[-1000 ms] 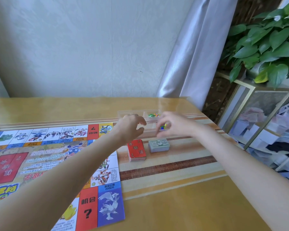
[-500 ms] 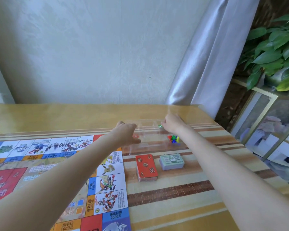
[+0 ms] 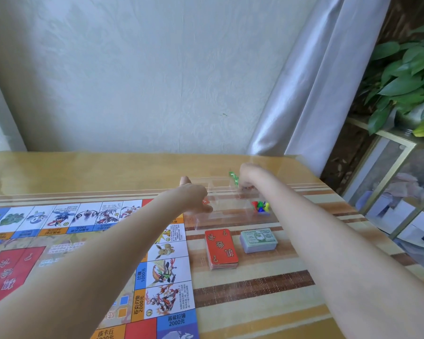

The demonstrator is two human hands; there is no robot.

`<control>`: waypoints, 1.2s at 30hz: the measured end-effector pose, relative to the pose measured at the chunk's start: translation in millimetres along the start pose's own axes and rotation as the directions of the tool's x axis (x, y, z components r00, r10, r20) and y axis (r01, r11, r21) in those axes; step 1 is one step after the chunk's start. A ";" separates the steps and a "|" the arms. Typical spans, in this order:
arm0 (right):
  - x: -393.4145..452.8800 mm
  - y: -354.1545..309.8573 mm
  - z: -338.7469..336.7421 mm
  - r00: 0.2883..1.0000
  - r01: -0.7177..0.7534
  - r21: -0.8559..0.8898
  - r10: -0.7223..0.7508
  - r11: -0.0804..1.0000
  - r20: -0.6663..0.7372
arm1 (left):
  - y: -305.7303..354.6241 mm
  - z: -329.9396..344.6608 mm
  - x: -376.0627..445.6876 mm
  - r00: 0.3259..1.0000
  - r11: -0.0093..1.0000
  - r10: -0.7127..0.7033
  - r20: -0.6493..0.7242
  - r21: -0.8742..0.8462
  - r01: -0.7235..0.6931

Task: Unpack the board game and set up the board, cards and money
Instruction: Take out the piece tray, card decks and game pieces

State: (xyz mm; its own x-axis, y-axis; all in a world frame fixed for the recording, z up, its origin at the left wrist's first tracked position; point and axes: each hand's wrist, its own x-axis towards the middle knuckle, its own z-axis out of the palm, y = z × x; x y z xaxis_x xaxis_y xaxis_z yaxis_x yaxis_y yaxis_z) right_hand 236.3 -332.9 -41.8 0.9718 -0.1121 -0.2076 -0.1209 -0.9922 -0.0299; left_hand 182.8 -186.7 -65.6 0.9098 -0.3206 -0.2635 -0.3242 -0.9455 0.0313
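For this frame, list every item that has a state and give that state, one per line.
Game board: unfolded, flat on the table.
Red card deck: stacked beside the board.
Money stack: stacked right of the red deck.
Clear plastic tray: open, coloured pieces in one compartment.
Left hand: on the tray's left end.
Right hand: pinching a small green piece.

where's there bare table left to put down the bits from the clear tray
Free: the striped table nearer the person than the red card deck and the money stack, right of the board; also the plain strip along the wall. Crowded: around the clear tray, where the left hand and right hand reach in.
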 end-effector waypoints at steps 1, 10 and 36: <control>0.1 -1.1 -0.2 1.000 0.003 0.002 -0.003 1.000 -0.019 | -0.2 0.5 0.9 1.000 1.000 0.000 -0.002 0.002 0.000; 6.9 6.2 3.0 0.996 0.057 0.080 -0.051 0.995 -0.076 | -0.3 1.7 3.7 0.998 0.999 0.032 -0.051 0.018 -0.031; -96.1 125.3 -15.2 0.993 0.002 0.435 -0.052 0.901 0.103 | 37.4 2.7 -36.2 0.884 0.985 -0.027 -0.467 -0.163 -0.056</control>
State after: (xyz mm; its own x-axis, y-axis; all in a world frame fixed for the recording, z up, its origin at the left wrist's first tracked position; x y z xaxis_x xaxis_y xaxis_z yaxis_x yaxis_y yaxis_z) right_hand 130.9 -447.3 -10.7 0.9507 -0.0541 -0.3054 -0.1948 -0.8703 -0.4523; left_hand 137.0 -210.3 -57.5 0.9338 -0.2844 0.2170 -0.3280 -0.9227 0.2025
